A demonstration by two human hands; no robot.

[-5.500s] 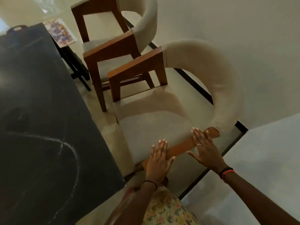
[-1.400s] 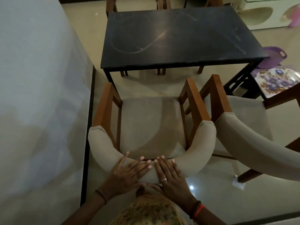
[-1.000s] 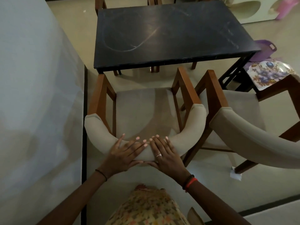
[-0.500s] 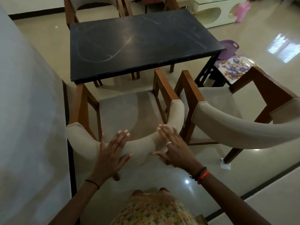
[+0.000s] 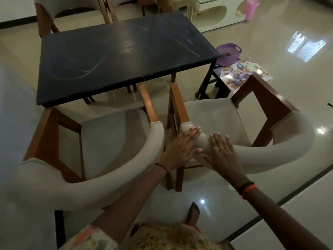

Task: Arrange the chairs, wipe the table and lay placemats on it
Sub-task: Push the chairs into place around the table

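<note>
Two beige-cushioned wooden chairs face the black table [image 5: 115,56]. The left chair [image 5: 100,141] sits at the table's near edge. The right chair [image 5: 225,127] stands beside it, off the table's right corner. My left hand [image 5: 180,150] lies flat, fingers spread, on the left end of the right chair's curved padded backrest. My right hand [image 5: 221,152] rests flat on the same backrest just to the right. Floral placemats [image 5: 241,74] lie on a low dark stool right of the table.
A purple basket [image 5: 228,52] sits on the floor behind the placemats. More chairs [image 5: 46,17] stand at the table's far side. A white low table [image 5: 216,11] and pink container [image 5: 251,8] are at the back right. A grey wall runs along the left.
Both hands have left the left chair's backrest and moved right onto the right chair's backrest. The left chair now stands closer to the table. The view has swung right.
</note>
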